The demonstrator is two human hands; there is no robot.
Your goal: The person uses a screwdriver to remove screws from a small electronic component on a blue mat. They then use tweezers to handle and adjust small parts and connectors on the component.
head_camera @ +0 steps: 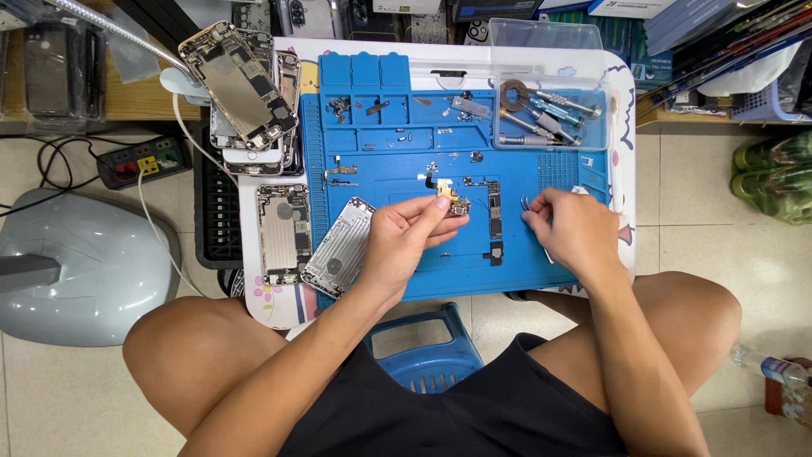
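My left hand (404, 239) pinches a small flex-cable part (450, 201) with gold and dark pieces, holding it just above the blue repair mat (448, 271). My right hand (565, 230) grips thin metal tweezers (526, 203), tips pointing left toward a long black logic board (495, 211) lying on the mat. A silver phone back housing (340, 246) lies tilted at the mat's left edge, partly under my left wrist.
An opened phone shell (282, 234) lies left of the mat, and a stack of gutted phones (245, 89) sits at the back left. Screwdrivers rest in a clear tray (545, 110). A blue stool (427, 351), power strip (142, 160) and grey casing (76, 267) are on the floor.
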